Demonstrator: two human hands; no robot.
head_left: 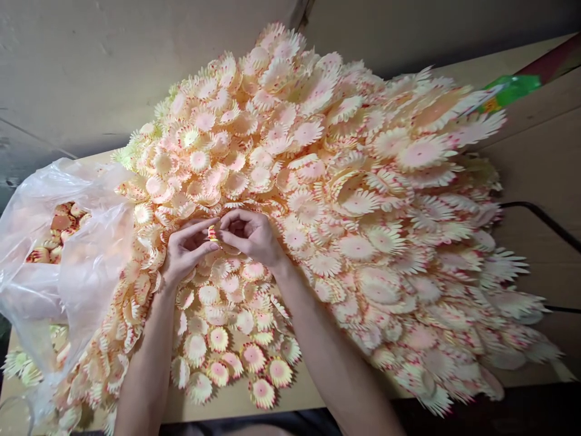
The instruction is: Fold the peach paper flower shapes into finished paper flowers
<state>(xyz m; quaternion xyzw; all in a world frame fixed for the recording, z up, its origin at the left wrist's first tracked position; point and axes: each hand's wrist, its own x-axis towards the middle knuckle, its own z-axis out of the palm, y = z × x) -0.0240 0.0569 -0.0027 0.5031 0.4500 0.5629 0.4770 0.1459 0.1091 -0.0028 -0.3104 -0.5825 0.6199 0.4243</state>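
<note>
Left hand (187, 251): pinched a small red-and-yellow piece (212, 233).
Right hand (255, 237): curled just beside it (whether grasping, unclear).
Pile (358, 248): cream, pink-centred fringed discs (262, 393) surrounded both.

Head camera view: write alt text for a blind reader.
A person's left hand pinches a small red and yellow piece with the right hand close beside it, amid a heap of pale flowerlike pieces. A translucent plastic bag lies at frame left.
</note>
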